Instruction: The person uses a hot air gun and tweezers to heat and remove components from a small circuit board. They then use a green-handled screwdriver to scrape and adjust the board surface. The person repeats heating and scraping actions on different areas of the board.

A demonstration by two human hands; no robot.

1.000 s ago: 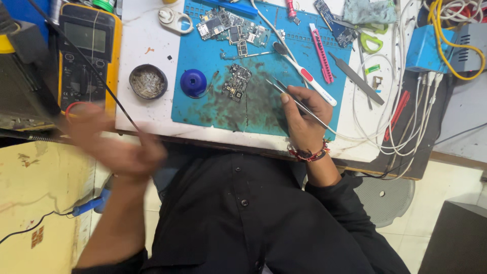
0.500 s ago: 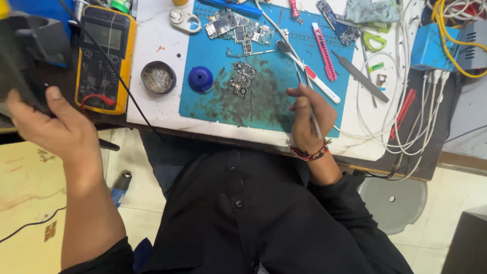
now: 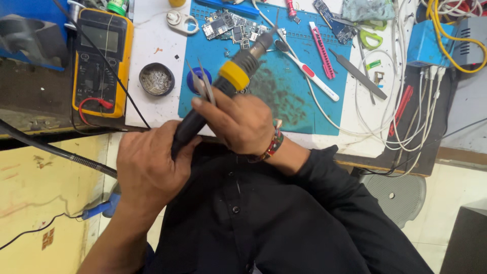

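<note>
My left hand (image 3: 147, 170) grips the lower black handle of a soldering tool (image 3: 238, 71) with a yellow ring, held at an angle over the near edge of the blue work mat (image 3: 304, 109). My right hand (image 3: 238, 122), with a beaded bracelet at the wrist, rests on the same handle just above the left hand and holds metal tweezers (image 3: 202, 81) whose tips point up and away. The tool's dark tip hangs over the mat, near several phone circuit boards (image 3: 228, 25). A blue round lid (image 3: 194, 76) lies partly hidden behind the tweezers.
A yellow multimeter (image 3: 99, 56) with black and red leads lies at the left. Beside it sits a round tin of metal wool (image 3: 156, 79). A white-red toothbrush (image 3: 309, 76), pink tool (image 3: 322, 43), metal file (image 3: 357, 73), green scissors (image 3: 373, 35) and white cables (image 3: 406, 116) lie right.
My left hand came in from the left with the soldering tool and brought it up in front of me. My right hand left the mat with the tweezers and met the tool's handle.
</note>
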